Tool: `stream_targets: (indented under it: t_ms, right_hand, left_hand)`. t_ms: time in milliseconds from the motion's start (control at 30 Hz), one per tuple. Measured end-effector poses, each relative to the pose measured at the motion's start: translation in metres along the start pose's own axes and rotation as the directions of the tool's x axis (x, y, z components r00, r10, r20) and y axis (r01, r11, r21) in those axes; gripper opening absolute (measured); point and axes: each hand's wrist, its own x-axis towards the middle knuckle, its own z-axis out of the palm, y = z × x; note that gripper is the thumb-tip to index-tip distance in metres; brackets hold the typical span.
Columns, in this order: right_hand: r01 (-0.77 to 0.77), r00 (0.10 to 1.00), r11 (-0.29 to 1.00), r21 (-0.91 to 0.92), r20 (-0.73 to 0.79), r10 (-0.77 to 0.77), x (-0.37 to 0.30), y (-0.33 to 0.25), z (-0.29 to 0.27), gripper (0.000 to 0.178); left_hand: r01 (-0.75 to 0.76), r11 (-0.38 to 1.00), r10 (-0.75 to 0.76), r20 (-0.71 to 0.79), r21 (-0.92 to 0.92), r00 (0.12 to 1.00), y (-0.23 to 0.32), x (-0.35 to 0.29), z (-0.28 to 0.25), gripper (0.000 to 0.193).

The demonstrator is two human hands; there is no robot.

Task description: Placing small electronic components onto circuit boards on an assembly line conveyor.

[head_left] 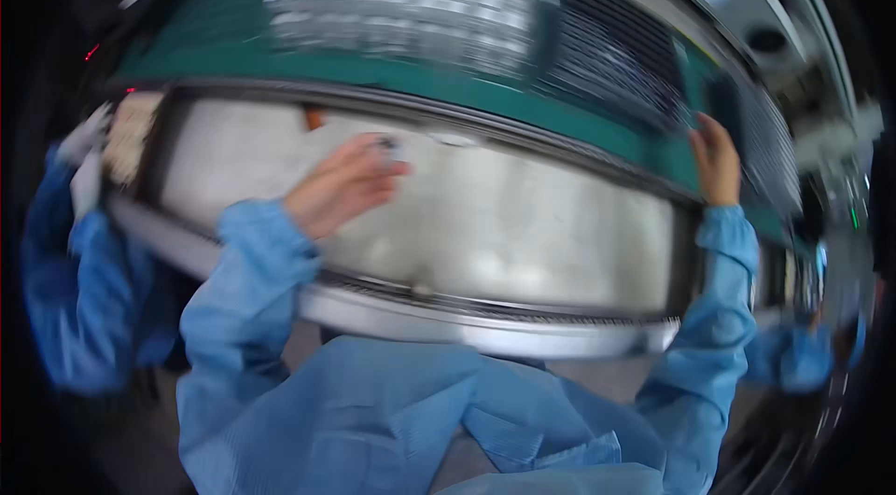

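Over the pale work surface (551, 224), my left hand (347, 180) has its thumb and fingers closed round a small dark part (385, 144), too blurred to make out. To the right, my right hand (717, 159) reaches up to the green shelf (597, 112). Its fingers are apart and bent beside the near right corner of a dark ribbed tray (616, 47); blur hides whether they touch it. Left of that tray lies a clear or silvery tray (401, 5) with rows of pockets.
At the left, a co-worker's gloved hands (89, 145) rest by a tan block (129, 136) at the end of the surface. A metal rail (467, 332) borders the near side. A small orange thing (314, 119) lies at the far edge. Another blue sleeve (793, 355) shows at the right.
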Motion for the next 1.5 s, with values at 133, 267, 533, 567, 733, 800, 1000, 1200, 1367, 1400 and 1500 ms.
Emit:
stream_targets:
  t_ms: [133,267,533,567,733,800,1000,1200,1367,1400,1500]
  right_hand:
    - [-0.120,0.980,0.941,-0.317,0.116,0.164,0.017,0.052,-0.006,0.048]
    - [-0.112,0.942,0.967,-0.230,0.285,0.177,0.003,0.102,-0.034,0.029]
    - [-0.023,0.993,0.917,-0.397,0.093,0.066,-0.013,0.057,-0.044,0.023]
    - [-0.011,0.992,0.939,-0.344,0.111,0.052,-0.012,0.065,-0.045,0.023]
    - [-0.034,0.987,0.988,-0.154,0.150,0.057,-0.009,0.098,-0.045,0.024]
    - [-0.026,0.995,0.996,-0.086,0.089,0.034,-0.015,0.096,-0.046,0.022]
    - [0.068,0.998,0.997,-0.034,0.011,-0.068,-0.021,0.099,-0.047,0.022]
    - [-0.027,0.998,0.999,-0.036,0.047,0.029,-0.017,0.107,-0.045,0.021]
    - [-0.130,0.991,0.991,0.026,-0.012,0.130,-0.020,0.076,-0.063,0.020]
    - [-0.171,0.984,0.984,0.049,-0.038,0.173,-0.020,0.072,-0.066,0.020]
    - [-0.111,0.990,0.985,0.129,-0.068,0.120,-0.026,0.076,-0.070,0.024]
  left_hand:
    - [0.061,0.967,-0.065,0.007,0.248,0.998,0.004,-0.036,0.046,0.035]
    - [-0.265,0.517,0.466,-0.008,0.814,0.884,0.015,-0.067,0.007,0.032]
    - [0.272,0.093,0.919,-0.188,0.958,0.347,0.076,-0.138,-0.169,0.026]
    - [0.272,0.091,0.920,-0.185,0.958,0.346,0.077,-0.139,-0.181,0.026]
    - [0.613,0.143,0.924,-0.328,0.777,0.199,0.086,-0.145,-0.197,0.033]
    - [0.658,0.106,0.943,-0.285,0.746,0.172,0.083,-0.145,-0.189,0.034]
    - [0.747,0.095,0.927,-0.331,0.659,0.175,0.082,-0.141,-0.169,0.035]
    - [0.779,0.130,0.892,-0.415,0.613,0.177,0.088,-0.143,-0.158,0.032]
    - [0.779,0.113,0.867,-0.445,0.616,0.226,0.086,-0.144,-0.145,0.034]
    - [0.781,0.112,0.867,-0.445,0.614,0.226,0.087,-0.144,-0.142,0.034]
    - [0.762,0.082,0.849,-0.446,0.642,0.284,0.085,-0.145,-0.129,0.037]
